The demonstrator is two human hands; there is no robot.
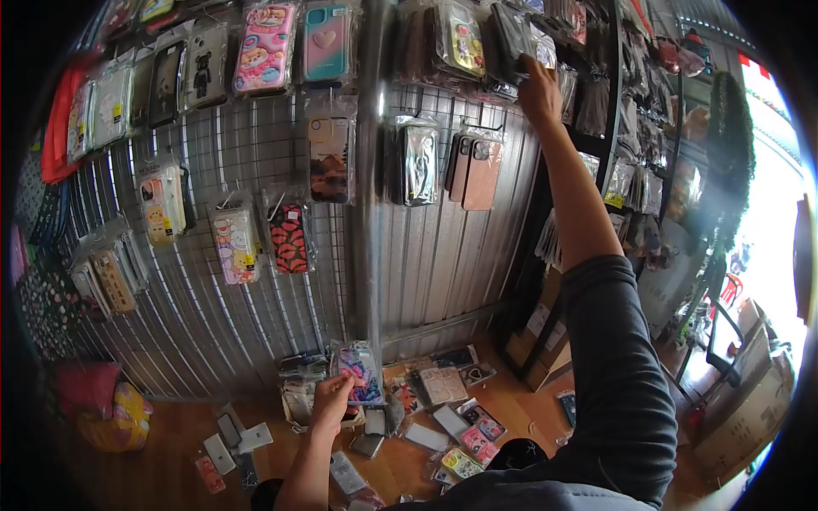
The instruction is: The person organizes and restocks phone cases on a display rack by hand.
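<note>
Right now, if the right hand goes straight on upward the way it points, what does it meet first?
Probably the dark packaged cases hanging on the wall rack; the right hand already looks at or touching them, though depth is unclear.

Wire grid wall [196, 281] ahead, hung with packaged phone cases [234, 243] in rows. Below it, on the floor [170, 426], loose cases [443, 385] lie scattered. My left hand [331, 400] is low over them; my right hand [538, 89] is high among hanging packs [503, 38], right of the grid.
</note>
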